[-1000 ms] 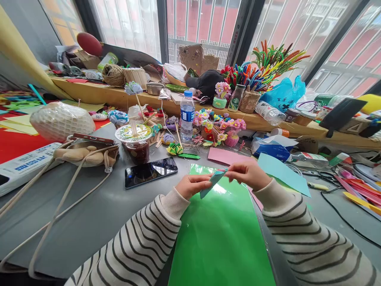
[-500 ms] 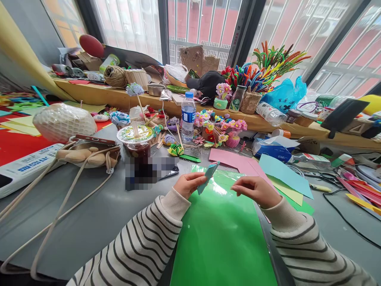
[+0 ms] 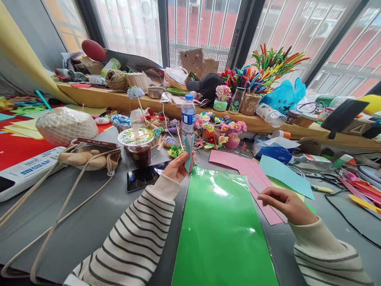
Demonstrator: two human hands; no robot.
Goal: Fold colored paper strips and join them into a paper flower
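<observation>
Upright in my left hand [image 3: 176, 169] is a small folded piece of paper [image 3: 189, 151], light blue-green with pink layers, pinched between thumb and fingers above the far left corner of the green sheet. My right hand [image 3: 293, 206] hovers right of the green sheet [image 3: 222, 234], over the pink paper [image 3: 264, 198]. Its thumb and forefinger are pressed together; whatever may be between them is too small to make out. The green sheet lies flat in a clear, shiny sleeve in front of me.
Left of the sheet are a phone [image 3: 143, 178], a lidded drink cup [image 3: 137, 149] and a corded bag [image 3: 86, 155]. A water bottle [image 3: 188, 115] stands behind. To the right lie blue paper [image 3: 285, 174] and scissors [image 3: 327, 177]. Craft flowers [image 3: 223, 127] line the back.
My left hand has moved left and up with the folded paper, which now stands more upright. My right hand has moved right and slightly down, away from it, uncovering more of the green sheet.
</observation>
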